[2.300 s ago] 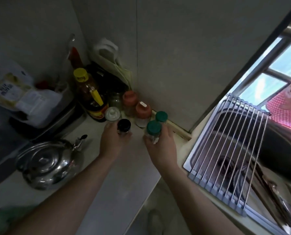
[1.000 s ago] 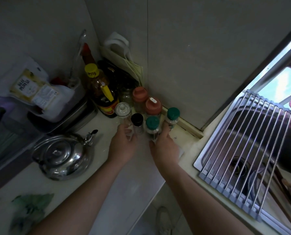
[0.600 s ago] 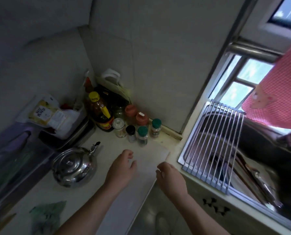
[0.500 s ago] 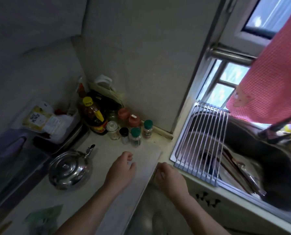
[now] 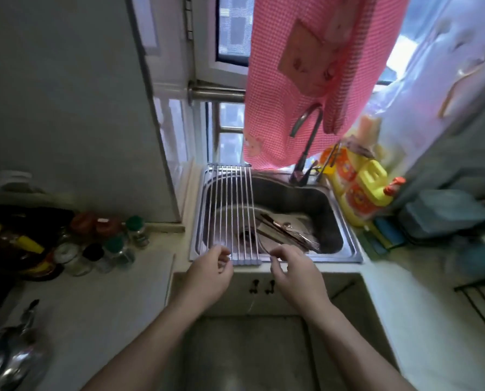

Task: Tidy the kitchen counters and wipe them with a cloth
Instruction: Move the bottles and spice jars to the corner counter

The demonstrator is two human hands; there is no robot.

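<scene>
Both hands empty, held over the near edge of the sink (image 5: 345, 221). Left hand (image 5: 207, 275), fingers loosely curled, grip narrow, fingertips just at the near end of the rack (image 5: 230, 213). Right hand (image 5: 295, 273) the same, just right of the rack. Jars (image 5: 105, 238) stand well left on the tabletop (image 5: 94, 306). No wiping cloth identifiable.

Two bare forearms, no sleeves; left hand (image 5: 207, 273) and right hand (image 5: 295, 273) wear no gloves, rings or watch.
</scene>
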